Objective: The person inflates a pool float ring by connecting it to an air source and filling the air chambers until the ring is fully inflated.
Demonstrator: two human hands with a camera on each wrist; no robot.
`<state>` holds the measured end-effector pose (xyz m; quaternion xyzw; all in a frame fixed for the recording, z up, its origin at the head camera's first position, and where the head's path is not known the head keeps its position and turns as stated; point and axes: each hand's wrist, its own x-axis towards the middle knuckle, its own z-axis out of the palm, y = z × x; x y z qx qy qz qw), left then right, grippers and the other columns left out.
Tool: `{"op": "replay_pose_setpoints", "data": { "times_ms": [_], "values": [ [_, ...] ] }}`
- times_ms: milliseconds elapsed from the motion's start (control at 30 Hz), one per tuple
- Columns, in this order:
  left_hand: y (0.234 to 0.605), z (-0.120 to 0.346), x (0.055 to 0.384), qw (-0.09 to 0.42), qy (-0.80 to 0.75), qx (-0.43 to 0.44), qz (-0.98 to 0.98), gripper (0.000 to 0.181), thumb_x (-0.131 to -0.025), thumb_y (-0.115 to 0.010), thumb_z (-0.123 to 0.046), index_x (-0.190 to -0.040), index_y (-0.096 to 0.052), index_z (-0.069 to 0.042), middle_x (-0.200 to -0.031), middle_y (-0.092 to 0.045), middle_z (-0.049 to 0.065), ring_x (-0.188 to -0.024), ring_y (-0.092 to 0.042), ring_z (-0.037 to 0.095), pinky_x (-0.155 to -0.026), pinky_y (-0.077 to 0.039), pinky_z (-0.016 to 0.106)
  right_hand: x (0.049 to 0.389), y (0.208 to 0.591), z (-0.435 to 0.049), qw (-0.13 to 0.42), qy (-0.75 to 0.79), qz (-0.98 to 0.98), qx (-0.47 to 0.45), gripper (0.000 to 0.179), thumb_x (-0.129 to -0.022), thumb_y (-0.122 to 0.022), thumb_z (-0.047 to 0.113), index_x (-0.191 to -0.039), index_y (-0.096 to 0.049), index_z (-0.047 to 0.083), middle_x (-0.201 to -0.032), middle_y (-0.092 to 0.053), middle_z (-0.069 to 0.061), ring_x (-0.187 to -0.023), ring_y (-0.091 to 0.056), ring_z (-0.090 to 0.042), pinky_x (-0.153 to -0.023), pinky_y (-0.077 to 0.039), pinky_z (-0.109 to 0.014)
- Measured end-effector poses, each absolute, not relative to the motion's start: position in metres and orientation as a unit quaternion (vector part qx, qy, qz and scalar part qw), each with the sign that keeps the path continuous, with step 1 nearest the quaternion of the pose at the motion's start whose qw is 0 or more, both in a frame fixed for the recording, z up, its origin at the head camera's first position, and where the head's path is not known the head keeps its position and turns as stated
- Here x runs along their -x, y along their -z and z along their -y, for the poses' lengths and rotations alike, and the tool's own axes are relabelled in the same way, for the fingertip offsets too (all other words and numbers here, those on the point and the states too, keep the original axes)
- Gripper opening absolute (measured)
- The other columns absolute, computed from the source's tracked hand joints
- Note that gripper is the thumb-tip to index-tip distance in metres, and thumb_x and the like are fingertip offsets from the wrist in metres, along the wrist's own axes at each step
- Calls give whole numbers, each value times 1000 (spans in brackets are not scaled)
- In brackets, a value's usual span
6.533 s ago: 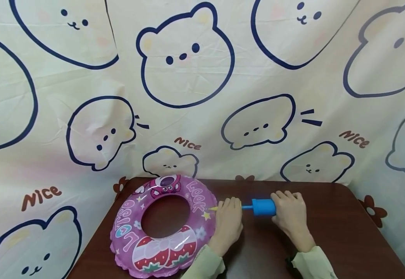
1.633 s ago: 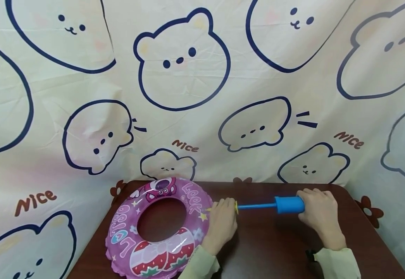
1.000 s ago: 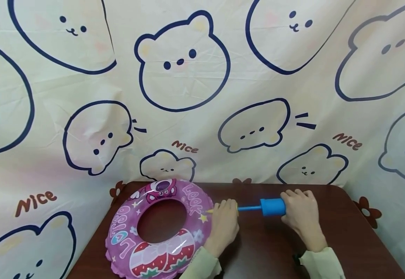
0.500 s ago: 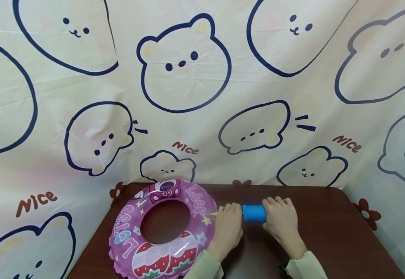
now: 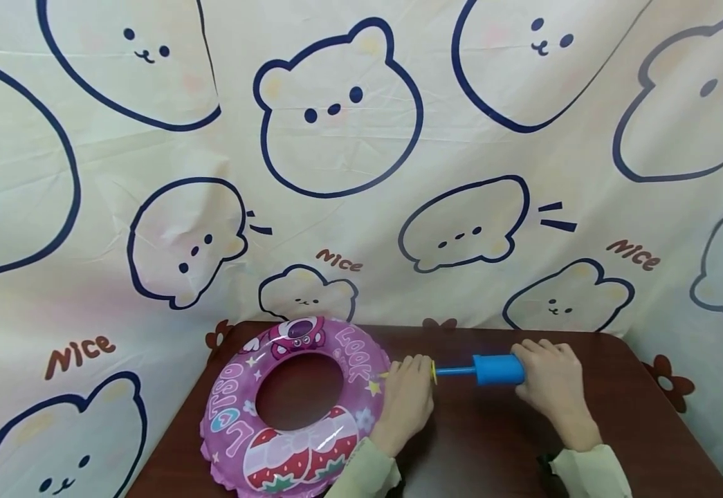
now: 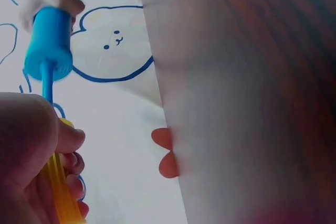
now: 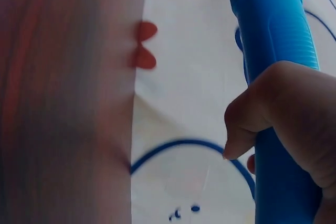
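A purple inflatable swim ring [image 5: 227,398] with strawberry and bear prints lies on the left of the table, looking plump. Beside its right edge my left hand [image 5: 406,401] grips the yellow nozzle end [image 6: 64,195] of a hand pump, its tip pointing at the ring. Whether the tip sits in a valve is hidden by the hand. A thin blue rod [image 5: 454,371] shows between the yellow part and the blue pump barrel [image 5: 498,370]. My right hand [image 5: 551,384] wraps round the barrel's far end; its curled thumb and fingers show in the right wrist view.
The dark brown wooden table [image 5: 486,449] has rounded far corners. Behind it and along both sides hangs a cream cloth [image 5: 361,228] printed with bear outlines, flowers and lettering.
The right hand and blue barrel slide back and forth along the rod: out, in against the left hand half a second ago, now partway out again. The left hand keeps its place by the ring.
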<state>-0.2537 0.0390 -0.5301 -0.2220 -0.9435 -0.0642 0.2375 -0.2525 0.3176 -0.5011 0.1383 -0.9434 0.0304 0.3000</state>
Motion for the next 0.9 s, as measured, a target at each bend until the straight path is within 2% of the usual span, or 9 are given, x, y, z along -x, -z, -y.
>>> {"op": "replay_pose_setpoints", "data": {
  "times_ms": [167, 333, 633, 900],
  "values": [
    [528, -38, 256, 230, 72, 218, 946, 27, -90, -81, -22, -109, -63, -16, -94, -66, -4, -88, -60, 16, -77, -45, 28, 253, 495, -342, 318, -33, 939, -127, 46, -52, -94, 11, -93, -74, 9, -90, -76, -12, -84, -66, -37, -81, -51, -60],
    [530, -39, 254, 227, 76, 220, 946, 29, -88, -83, -21, -109, -63, -15, -93, -66, -3, -86, -59, 16, -76, -44, 27, 249, 493, -350, 324, -28, 938, -119, 51, -50, -95, 11, -95, -74, 8, -94, -77, -14, -88, -67, -40, -84, -50, -62],
    [532, -42, 249, 261, 57, 221, 938, 30, -83, -82, -20, -102, -60, -14, -87, -60, -3, -82, -56, 17, -75, -43, 29, 248, 494, -322, 331, 5, 931, -153, 59, -49, -98, 20, -102, -76, 4, -96, -77, -13, -89, -68, -37, -83, -52, -57],
    [530, -44, 246, 243, 67, 222, 942, 31, -84, -84, -23, -102, -59, -15, -87, -60, -3, -82, -54, 15, -76, -45, 28, 248, 500, -295, 323, 30, 933, -155, 64, -48, -102, 30, -102, -76, 6, -96, -78, -11, -89, -69, -34, -84, -53, -55]
  ]
}}
